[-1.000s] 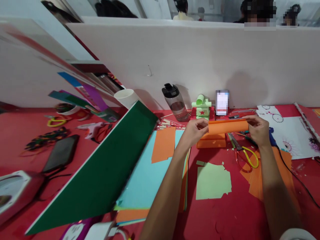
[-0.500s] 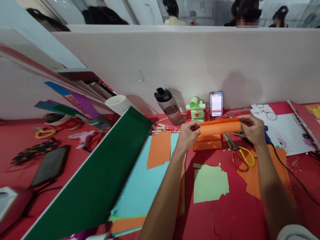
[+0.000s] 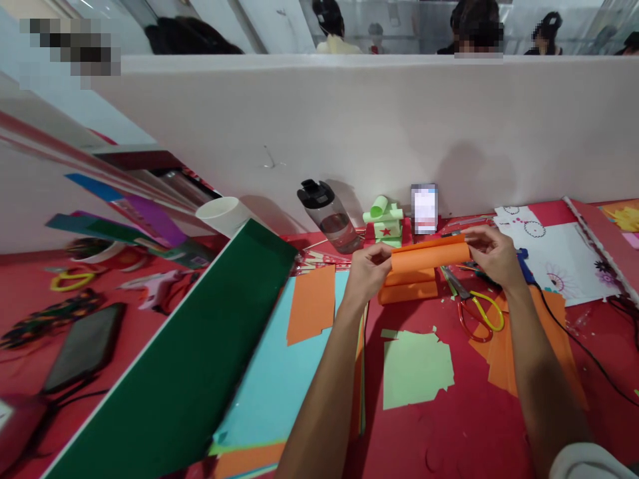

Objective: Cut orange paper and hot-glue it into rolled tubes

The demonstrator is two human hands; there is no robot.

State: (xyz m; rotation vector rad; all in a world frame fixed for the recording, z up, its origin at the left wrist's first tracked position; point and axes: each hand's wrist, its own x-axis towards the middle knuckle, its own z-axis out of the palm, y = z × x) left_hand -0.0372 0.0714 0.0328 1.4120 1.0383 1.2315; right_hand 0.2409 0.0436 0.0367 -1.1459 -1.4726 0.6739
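Observation:
A curled sheet of orange paper [image 3: 430,255] is held up above the red table by its two ends. My left hand [image 3: 368,271] pinches its left end, and my right hand [image 3: 494,256] pinches the right end. Just below it lies another folded or rolled orange paper piece [image 3: 408,291]. Scissors with red and yellow handles [image 3: 474,309] rest under my right wrist. Behind the held paper stands a light green paper model [image 3: 384,219] with a red star. A light green paper sheet [image 3: 418,369] with ragged edges lies nearer to me.
A dark green board [image 3: 174,372] leans across the left side. Blue paper [image 3: 264,372] bears an orange piece [image 3: 312,303]. A water bottle [image 3: 332,216] and a phone [image 3: 425,209] stand by the white partition [image 3: 349,120]. Orange sheets [image 3: 504,359] and a black cord [image 3: 574,326] lie right.
The whole view has shifted slightly, so things appear a little farther left. Both hands keep hold of the curled orange paper, with little visible change in its shape.

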